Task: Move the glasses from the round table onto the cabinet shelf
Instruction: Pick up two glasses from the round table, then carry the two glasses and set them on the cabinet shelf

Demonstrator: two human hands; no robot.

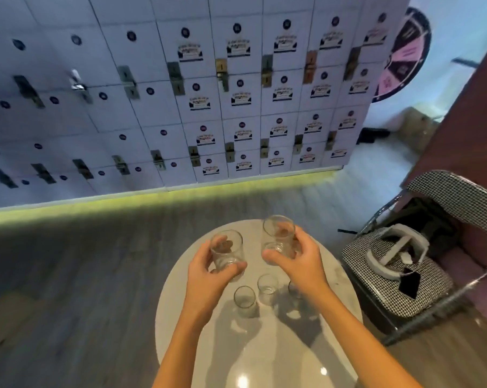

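Over the round white table [334,298] I hold two clear glasses. My left hand [206,278] is wrapped around the left glass [226,249], which is lifted above the tabletop. My right hand [301,260] grips the taller-looking right glass [277,232], also raised. Three smaller clear glasses stand on the table below: one [245,301] near the middle, one [267,288] just right of it, and one [294,292] partly hidden behind my right wrist. No cabinet shelf is visible.
A wall of white lockers [208,107] stands beyond the table, with a green-lit strip along its base. A checkered chair [390,289] to the right carries a white headset [399,247] and a dark phone [410,281]. Grey wood floor [69,275] lies to the left.
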